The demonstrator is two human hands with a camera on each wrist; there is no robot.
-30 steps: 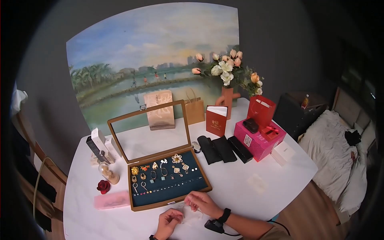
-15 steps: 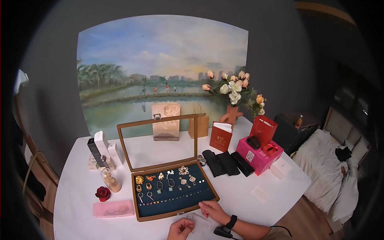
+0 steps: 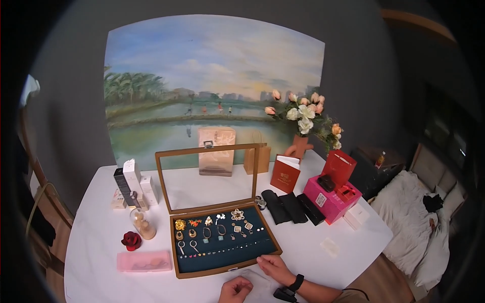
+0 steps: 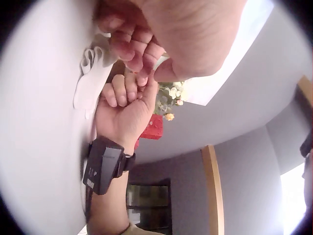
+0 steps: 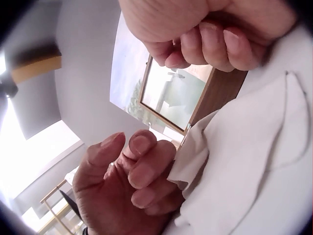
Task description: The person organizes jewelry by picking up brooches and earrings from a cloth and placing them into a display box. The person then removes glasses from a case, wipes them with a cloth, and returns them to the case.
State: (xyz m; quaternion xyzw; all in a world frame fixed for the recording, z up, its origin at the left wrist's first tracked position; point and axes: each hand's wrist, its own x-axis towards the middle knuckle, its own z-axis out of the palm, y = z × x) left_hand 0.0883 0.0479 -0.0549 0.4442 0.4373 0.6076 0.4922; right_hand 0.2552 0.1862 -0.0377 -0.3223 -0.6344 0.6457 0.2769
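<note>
My right hand (image 3: 275, 268) is at the front right corner of a wooden jewelry box (image 3: 202, 274), its fingers curled and thumb and index finger brought together; I cannot tell whether something tiny is between them. Lower and to the left, my left hand (image 3: 236, 290) has loosely bent fingers, with a gap between thumb and index in the right wrist view and nothing visible in it. A crumpled white cloth (image 5: 234, 142) with a thin cord lies on the table by both hands. The box's glass lid stands raised. Earrings (image 3: 237, 215) and small studs line its dark blue lining.
Left of the box are a pink case (image 3: 144, 261), a red rose (image 3: 131, 241), a glass dome (image 3: 145, 224) and cosmetic boxes (image 3: 132, 177). To its right lie black pouches (image 3: 278, 207) and a pink box (image 3: 328, 201). A flower vase (image 3: 301, 147) stands behind.
The head view has shifted, so the scene sits lower and further right. The right hand has drawn away from over the cloth, and the hands are slightly further apart. The earrings look unchanged.
</note>
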